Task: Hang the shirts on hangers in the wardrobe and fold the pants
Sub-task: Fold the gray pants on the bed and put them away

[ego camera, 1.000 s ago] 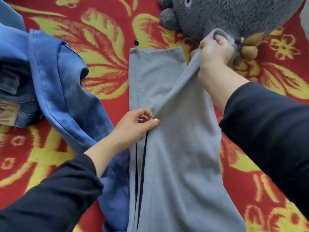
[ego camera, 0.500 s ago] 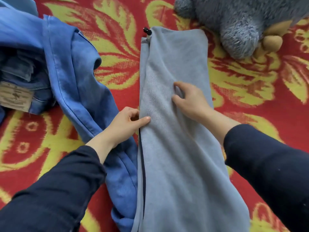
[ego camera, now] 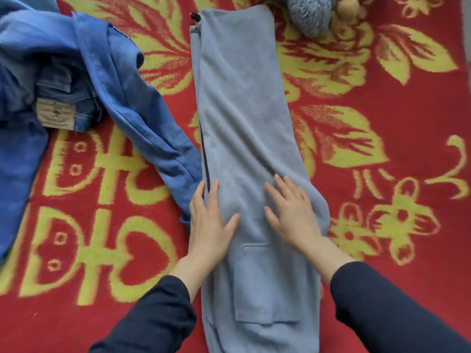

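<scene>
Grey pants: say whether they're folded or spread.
Folded once lengthwise: the pants lie as one narrow strip, left hand and right hand flat on them; not folded crosswise yet.

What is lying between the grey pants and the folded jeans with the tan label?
A crumpled blue garment, running diagonally from the jeans to the left edge of the grey pants, with red-and-yellow rug beyond it. The head view shows this.

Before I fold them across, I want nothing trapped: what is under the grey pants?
Only the red and yellow blanket shows around the grey pants. The blue garment meets their left edge; whether it runs underneath is hidden.
</scene>
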Available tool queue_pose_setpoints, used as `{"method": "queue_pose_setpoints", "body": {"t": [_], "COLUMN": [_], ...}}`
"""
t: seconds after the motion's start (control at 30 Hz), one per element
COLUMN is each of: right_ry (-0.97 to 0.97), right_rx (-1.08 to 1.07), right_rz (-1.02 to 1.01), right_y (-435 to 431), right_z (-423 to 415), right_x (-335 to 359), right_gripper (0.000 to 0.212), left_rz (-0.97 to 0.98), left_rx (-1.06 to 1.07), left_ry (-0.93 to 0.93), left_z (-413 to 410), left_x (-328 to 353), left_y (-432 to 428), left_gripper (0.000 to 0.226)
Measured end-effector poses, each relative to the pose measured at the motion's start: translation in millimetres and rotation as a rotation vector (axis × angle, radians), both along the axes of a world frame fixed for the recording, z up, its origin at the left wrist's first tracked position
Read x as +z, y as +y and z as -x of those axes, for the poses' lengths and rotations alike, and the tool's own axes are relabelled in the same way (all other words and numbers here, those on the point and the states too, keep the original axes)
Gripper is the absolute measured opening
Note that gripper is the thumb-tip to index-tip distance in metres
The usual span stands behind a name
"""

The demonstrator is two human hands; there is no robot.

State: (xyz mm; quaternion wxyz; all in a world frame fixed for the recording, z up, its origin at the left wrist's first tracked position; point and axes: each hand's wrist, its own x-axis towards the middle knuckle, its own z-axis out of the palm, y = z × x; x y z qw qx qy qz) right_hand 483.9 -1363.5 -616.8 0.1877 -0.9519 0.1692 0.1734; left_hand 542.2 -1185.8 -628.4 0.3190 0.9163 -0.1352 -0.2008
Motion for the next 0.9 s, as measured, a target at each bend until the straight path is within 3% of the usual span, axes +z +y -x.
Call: {"method": "queue_pose_setpoints", "body": {"t": [0.17, 0.27, 0.43, 0.53, 0.73, 0.83, 0.9], "right_ry": [0.14, 0.164, 0.15, 0.092, 0.015, -0.007, 0.013], "right_rx": [0.012, -0.015, -0.04, -0.277, -0.604, -0.697, -0.753], "right_rz": [0.033, 0.018, -0.009, -0.139, -0.382, -0.428, -0.462], "right_y": [32.6, 50.2, 75.1, 86.9, 94.0, 92.4, 93.6], "right_z": [100.8, 152.5, 232.5, 271.2, 308.0, 309.7, 310.1], "right_x": [-12.8, -16.1, -13.1, -8.6, -10.6, -16.7, -21.4], "right_gripper": [0.062, 0.064, 0.059, 0.062, 0.064, 0.065, 0.078], "left_rz": [0.003, 0.036, -0.031, -0.072, -0.115, 0.093, 0.224], "left_rx": [0.02, 0.149, 0.219, 0.306, 0.425, 0.494, 0.572], "left_ry": [-0.056, 0.09, 0.221, 0.32, 0.542, 0.615, 0.661], "left_z": [76.7, 118.5, 224.7, 274.6, 279.0, 267.8, 270.8], "left_x": [-8.9, -11.8, -19.8, -22.0, -13.0, -5.9, -4.5], "left_y": [40.5, 64.0, 106.3, 109.6, 95.2, 104.1, 117.7], "left_gripper": [0.09, 0.09, 0.05, 0.032, 0.03, 0.024, 0.014]}}
